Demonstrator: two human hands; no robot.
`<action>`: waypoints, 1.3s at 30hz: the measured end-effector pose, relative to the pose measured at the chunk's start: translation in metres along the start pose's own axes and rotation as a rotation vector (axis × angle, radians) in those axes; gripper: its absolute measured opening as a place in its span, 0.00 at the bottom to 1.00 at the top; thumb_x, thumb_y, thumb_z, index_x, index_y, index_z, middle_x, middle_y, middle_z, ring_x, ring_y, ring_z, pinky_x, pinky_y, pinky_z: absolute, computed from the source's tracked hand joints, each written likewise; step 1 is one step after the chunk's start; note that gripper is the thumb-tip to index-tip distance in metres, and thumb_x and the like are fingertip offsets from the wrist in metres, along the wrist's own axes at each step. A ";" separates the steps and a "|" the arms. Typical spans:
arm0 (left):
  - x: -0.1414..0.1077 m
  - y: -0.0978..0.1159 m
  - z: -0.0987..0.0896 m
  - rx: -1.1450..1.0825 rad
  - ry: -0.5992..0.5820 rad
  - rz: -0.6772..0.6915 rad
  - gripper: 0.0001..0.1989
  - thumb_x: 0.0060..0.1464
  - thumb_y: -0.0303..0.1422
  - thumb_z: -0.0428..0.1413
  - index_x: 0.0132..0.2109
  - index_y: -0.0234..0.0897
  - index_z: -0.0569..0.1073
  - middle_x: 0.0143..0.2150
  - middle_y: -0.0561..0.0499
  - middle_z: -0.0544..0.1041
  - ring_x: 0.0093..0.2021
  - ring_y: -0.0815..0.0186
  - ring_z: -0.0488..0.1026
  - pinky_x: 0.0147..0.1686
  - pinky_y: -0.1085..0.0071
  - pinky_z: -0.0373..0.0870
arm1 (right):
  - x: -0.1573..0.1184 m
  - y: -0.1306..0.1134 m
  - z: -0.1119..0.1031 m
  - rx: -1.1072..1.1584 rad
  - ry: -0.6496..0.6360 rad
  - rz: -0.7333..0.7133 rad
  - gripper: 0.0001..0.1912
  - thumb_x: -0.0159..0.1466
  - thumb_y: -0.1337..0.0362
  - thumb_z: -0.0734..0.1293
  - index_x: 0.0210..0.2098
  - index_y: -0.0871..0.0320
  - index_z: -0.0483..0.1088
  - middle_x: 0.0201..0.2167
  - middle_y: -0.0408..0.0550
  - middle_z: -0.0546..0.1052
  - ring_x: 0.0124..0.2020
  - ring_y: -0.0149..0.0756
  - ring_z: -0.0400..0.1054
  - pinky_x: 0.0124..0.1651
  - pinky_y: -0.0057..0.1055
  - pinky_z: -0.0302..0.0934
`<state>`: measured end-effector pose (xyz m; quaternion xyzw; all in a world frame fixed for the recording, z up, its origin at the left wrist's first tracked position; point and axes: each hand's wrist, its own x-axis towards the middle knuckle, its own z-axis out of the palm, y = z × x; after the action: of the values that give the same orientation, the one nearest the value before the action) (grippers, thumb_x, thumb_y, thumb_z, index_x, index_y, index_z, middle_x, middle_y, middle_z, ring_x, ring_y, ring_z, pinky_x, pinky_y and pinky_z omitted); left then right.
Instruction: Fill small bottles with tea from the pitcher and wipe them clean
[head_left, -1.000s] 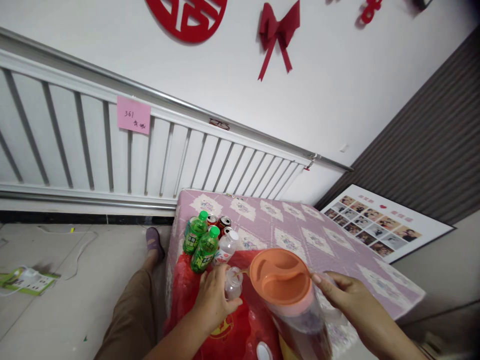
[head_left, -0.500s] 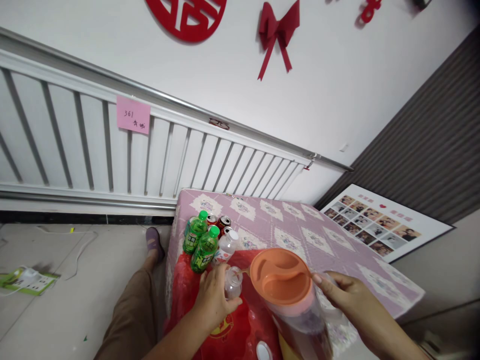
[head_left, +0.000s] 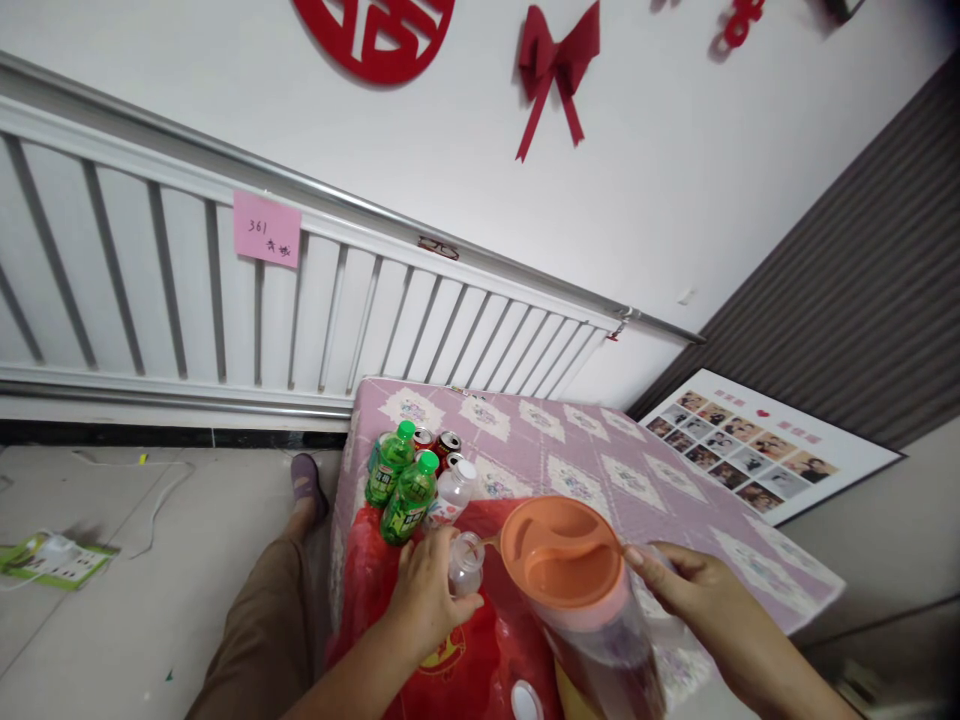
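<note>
Head: left hand [head_left: 427, 592] grips uncapped bottle [head_left: 466, 572], right hand [head_left: 694, 592] holds pitcher [head_left: 562, 560]

Orange-lidded pitcher [head_left: 566, 560] beside clear bottle [head_left: 466, 572]

White radiator [head_left: 191, 265] along wall [head_left: 457, 150], pink handwritten note [head_left: 266, 228] near its top; dark red bow [head_left: 556, 57] and round red cutout [head_left: 381, 73] above. Photo board [head_left: 765, 440] at right, beside dark ribbed panel [head_left: 840, 250]. Power strip [head_left: 61, 562] on floor [head_left: 97, 650]

Pink note [head_left: 266, 229] on radiator [head_left: 187, 250]: "361", characters beneath unclear
Green bottles [head_left: 409, 500]: label characters too small
Photo board [head_left: 765, 440]: heading blurred, heart sign
Red disc [head_left: 382, 78]: character cut off
</note>
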<state>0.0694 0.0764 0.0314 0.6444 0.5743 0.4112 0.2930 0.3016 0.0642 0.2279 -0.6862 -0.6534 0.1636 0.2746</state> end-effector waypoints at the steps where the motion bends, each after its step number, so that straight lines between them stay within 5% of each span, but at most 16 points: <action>1: 0.000 0.000 0.000 0.000 -0.001 -0.002 0.37 0.37 0.31 0.65 0.57 0.40 0.64 0.57 0.42 0.75 0.58 0.50 0.70 0.61 0.50 0.58 | 0.000 0.000 0.000 0.004 -0.024 0.013 0.29 0.52 0.36 0.65 0.17 0.57 0.68 0.17 0.40 0.62 0.23 0.32 0.54 0.24 0.27 0.52; 14: 0.000 0.003 -0.002 0.000 -0.025 -0.012 0.38 0.38 0.32 0.65 0.58 0.37 0.63 0.57 0.41 0.74 0.57 0.49 0.70 0.61 0.49 0.56 | 0.002 0.003 0.000 0.066 -0.092 0.041 0.27 0.55 0.38 0.65 0.17 0.55 0.60 0.18 0.37 0.54 0.23 0.30 0.47 0.25 0.29 0.46; 39: 0.000 -0.001 0.001 0.004 -0.008 0.001 0.38 0.37 0.32 0.65 0.58 0.38 0.64 0.58 0.42 0.74 0.58 0.48 0.70 0.61 0.49 0.57 | 0.005 0.003 -0.001 0.040 -0.106 0.052 0.27 0.54 0.38 0.65 0.20 0.57 0.70 0.19 0.41 0.63 0.25 0.33 0.54 0.27 0.28 0.50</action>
<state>0.0698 0.0763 0.0303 0.6469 0.5735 0.4078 0.2938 0.3053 0.0687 0.2279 -0.6877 -0.6455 0.2200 0.2490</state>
